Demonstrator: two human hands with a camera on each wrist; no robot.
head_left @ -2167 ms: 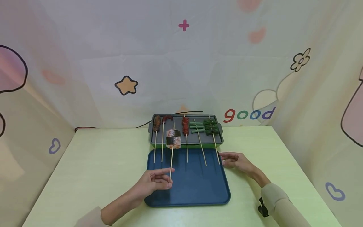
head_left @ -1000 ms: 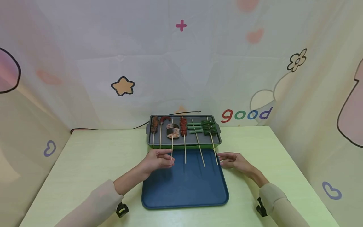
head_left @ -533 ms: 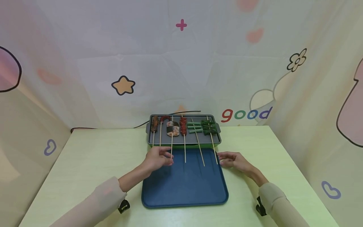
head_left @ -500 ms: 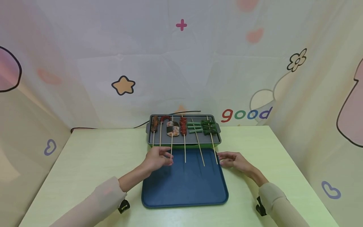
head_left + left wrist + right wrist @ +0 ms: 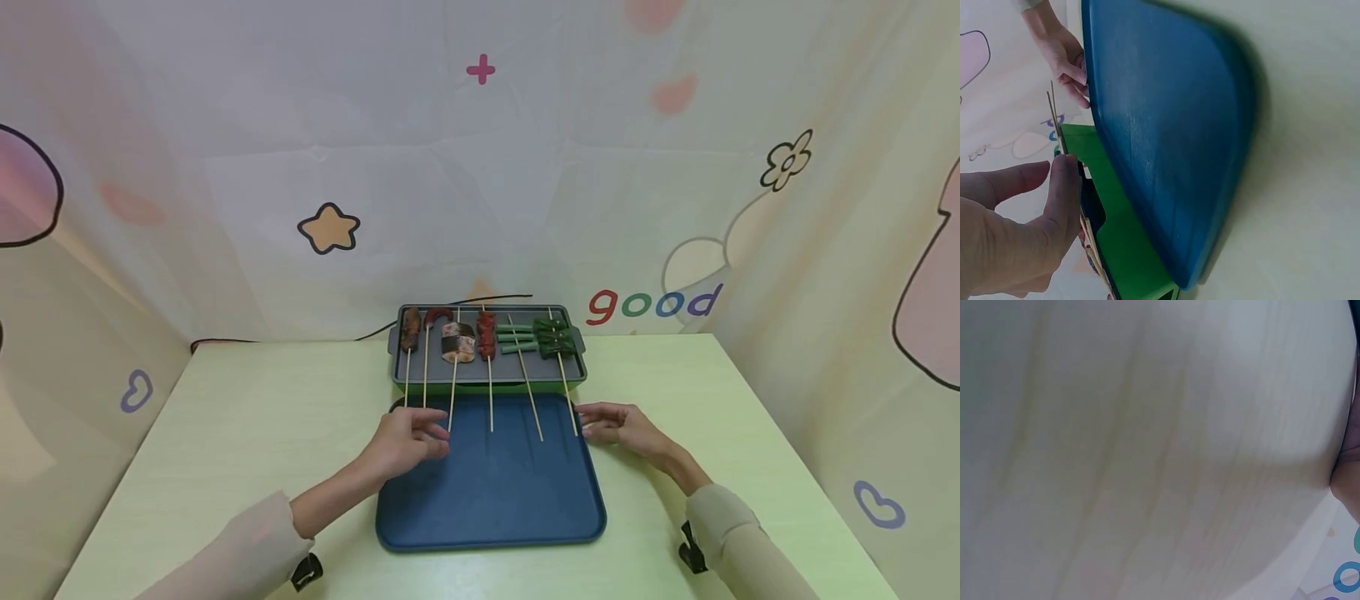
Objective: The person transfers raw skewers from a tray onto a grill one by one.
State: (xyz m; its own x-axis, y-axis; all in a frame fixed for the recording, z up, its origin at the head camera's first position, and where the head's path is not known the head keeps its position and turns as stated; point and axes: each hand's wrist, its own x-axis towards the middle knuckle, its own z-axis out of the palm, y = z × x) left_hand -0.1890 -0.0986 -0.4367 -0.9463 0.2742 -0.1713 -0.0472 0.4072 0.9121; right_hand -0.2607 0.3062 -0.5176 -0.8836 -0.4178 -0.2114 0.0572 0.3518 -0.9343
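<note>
My left hand point(image 5: 405, 442) is over the tray's upper left, thumb and fingers parted, right by the lower stick end of a skewer with a pale, dark-banded piece of food point(image 5: 457, 342). That skewer lies on a small green-sided grill point(image 5: 480, 385) with a grey pan top. In the left wrist view a gap shows between thumb and index finger, with nothing held. At the right edge of the blue tray point(image 5: 495, 500), my right hand point(image 5: 626, 425) rests with loosely extended fingers touching the rim. The right wrist view mostly shows tabletop, with only part of the hand at its edge.
Other skewers share the grill: brown meat point(image 5: 410, 330), a curled red piece point(image 5: 438, 316), red meat chunks point(image 5: 487, 335), green stalks point(image 5: 517, 337) and leafy greens point(image 5: 555, 337). Their sticks overhang the tray's back edge. A thin black cable point(image 5: 225, 340) runs behind.
My left hand lowered the dark-banded skewer onto the grill between the curled red piece and the red meat, then let go and drew back slightly. The right hand stayed at the tray.
</note>
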